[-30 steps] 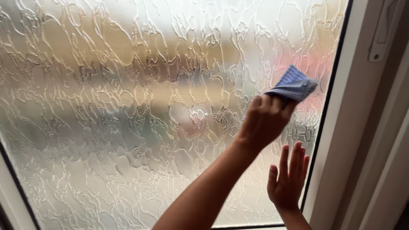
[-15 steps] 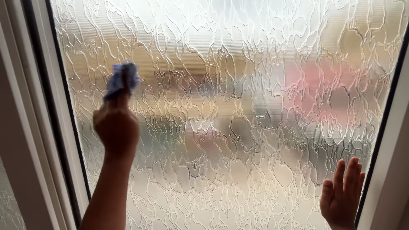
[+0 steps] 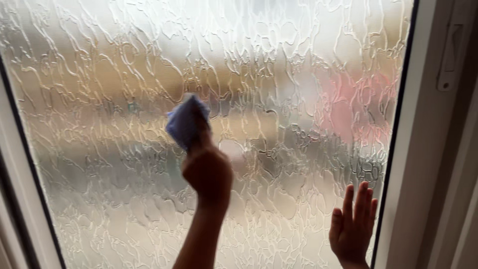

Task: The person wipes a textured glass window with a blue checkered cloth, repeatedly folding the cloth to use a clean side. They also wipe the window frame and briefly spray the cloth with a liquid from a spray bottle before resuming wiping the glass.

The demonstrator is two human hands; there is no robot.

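Two bare hands are raised against one pane of patterned frosted glass (image 3: 279, 99). The right hand (image 3: 352, 230) lies nearest the lower right corner of the pane, flat on the glass with its fingers straight, close together and pointing up; it holds nothing. The left hand (image 3: 208, 172) is up near the middle of the pane, closed into a fist around one blue cloth (image 3: 185, 121), which sticks out above the knuckles and presses on the glass. One white window frame (image 3: 417, 149) runs down the right edge of the pane, and one white handle (image 3: 449, 55) sits high on it, well apart from both hands. Beyond the glass only blurred patches of tan, grey and pink show.
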